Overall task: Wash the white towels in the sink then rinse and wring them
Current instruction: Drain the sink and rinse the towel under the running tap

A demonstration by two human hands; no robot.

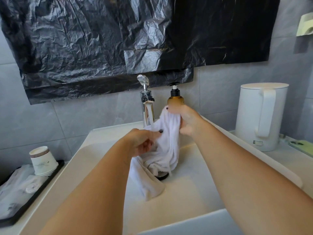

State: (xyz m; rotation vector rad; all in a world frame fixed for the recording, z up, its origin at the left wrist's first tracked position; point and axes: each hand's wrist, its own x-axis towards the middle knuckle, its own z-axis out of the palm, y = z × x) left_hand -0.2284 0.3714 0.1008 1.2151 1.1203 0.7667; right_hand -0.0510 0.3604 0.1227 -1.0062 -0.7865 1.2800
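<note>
Both hands hold the white towel (166,141) over the sink (194,192): right hand (184,121) grips its top w/ curled fingers, left hand (142,141), lower, pinches the side of the cloth. Towel hangs btw. the hands, its end lying in the basin under the left wrist, and water from the faucet (147,102), just behind the left hand, runs onto it. Soap bottle (175,97) is behind the right hand, white kettle (260,116) far to its right, paper cups (43,160) far left of the left arm.

The wall (84,119) is faced with grey tiles; above the counter (277,160), black plastic sheeting (101,39) is fixed across it; the white counter is set against the wall; a pale green fitting (304,26) is mounted upper right of the sheeting; daylight is reflected off the sheeting.
</note>
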